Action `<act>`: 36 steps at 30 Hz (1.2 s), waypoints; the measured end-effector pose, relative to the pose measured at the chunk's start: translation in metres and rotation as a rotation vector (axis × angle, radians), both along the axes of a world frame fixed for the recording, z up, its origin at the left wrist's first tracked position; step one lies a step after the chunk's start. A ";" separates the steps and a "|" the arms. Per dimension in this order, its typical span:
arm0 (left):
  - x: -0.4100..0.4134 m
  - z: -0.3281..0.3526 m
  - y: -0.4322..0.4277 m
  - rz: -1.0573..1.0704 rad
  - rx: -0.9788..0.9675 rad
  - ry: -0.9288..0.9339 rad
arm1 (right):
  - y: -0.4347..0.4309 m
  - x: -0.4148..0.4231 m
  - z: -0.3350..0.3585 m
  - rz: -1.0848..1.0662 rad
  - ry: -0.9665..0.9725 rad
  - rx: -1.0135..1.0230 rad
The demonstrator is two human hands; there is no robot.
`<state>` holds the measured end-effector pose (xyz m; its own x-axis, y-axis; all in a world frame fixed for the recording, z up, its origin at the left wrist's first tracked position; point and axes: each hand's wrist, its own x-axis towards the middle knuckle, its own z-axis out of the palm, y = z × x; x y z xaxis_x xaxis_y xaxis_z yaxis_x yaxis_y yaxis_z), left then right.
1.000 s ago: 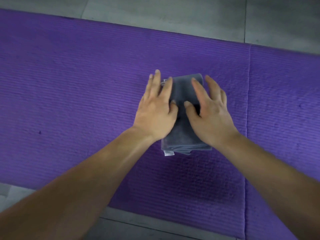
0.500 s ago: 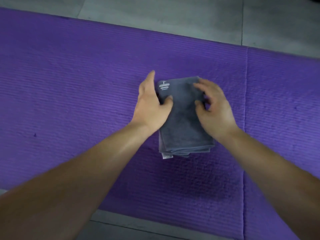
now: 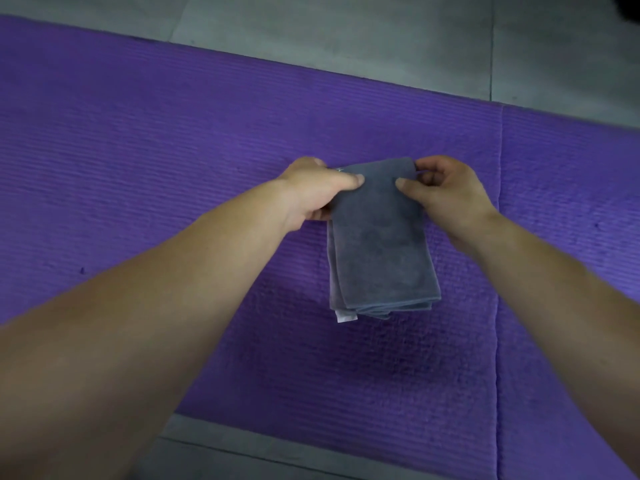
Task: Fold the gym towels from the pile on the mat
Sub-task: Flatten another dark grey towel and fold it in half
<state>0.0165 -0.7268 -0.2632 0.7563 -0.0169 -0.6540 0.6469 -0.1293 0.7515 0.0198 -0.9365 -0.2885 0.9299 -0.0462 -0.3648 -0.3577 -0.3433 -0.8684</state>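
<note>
A grey gym towel (image 3: 381, 247), folded into a narrow stack of layers, lies on the purple mat (image 3: 138, 161). A small white tag sticks out at its near left corner. My left hand (image 3: 317, 188) pinches the towel's far left corner, thumb on top. At the far right corner my right hand (image 3: 446, 192) pinches the towel the same way, thumb on top and fingers curled behind the edge. The far end looks slightly raised off the mat.
A second purple mat (image 3: 568, 237) butts against the first along a seam on the right. Grey tiled floor (image 3: 346, 29) runs beyond the mats and along the near edge.
Both hands went from pressing flat on the towel to gripping its far corners. The far end has begun to lift.
</note>
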 end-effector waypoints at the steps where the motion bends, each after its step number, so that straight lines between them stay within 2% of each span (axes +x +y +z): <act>1: -0.001 -0.001 0.000 0.022 -0.034 0.012 | -0.001 -0.002 0.002 -0.003 -0.018 0.026; 5: -0.008 0.011 0.009 0.022 -0.156 0.031 | -0.001 -0.019 0.036 -0.019 -0.070 0.068; 8: -0.020 0.044 0.019 -0.048 -0.164 0.016 | 0.003 -0.046 0.083 -0.059 -0.016 0.178; 12: -0.063 0.117 0.029 -0.098 -0.131 -0.137 | 0.018 -0.094 0.161 -0.191 0.123 0.393; 17: -0.104 0.233 0.063 -0.110 -0.143 -0.209 | 0.054 -0.132 0.272 -0.156 0.211 0.528; 19: -0.107 0.292 0.083 -0.089 -0.160 -0.206 | 0.075 -0.136 0.331 -0.068 0.185 0.448; 21: -0.106 0.356 0.105 -0.094 -0.163 -0.214 | 0.098 -0.135 0.395 0.008 0.115 0.280; 23: -0.104 0.426 0.127 -0.117 -0.152 -0.213 | 0.118 -0.134 0.456 0.007 0.064 0.138; 29: -0.097 0.627 0.182 -0.256 0.047 -0.339 | 0.169 -0.131 0.648 0.028 -0.062 -0.080; 33: -0.093 0.723 0.199 -0.304 0.175 -0.450 | 0.182 -0.129 0.745 0.070 -0.191 -0.314; 36: -0.083 0.771 0.207 -0.308 0.301 -0.512 | 0.177 -0.126 0.790 0.012 -0.272 -0.418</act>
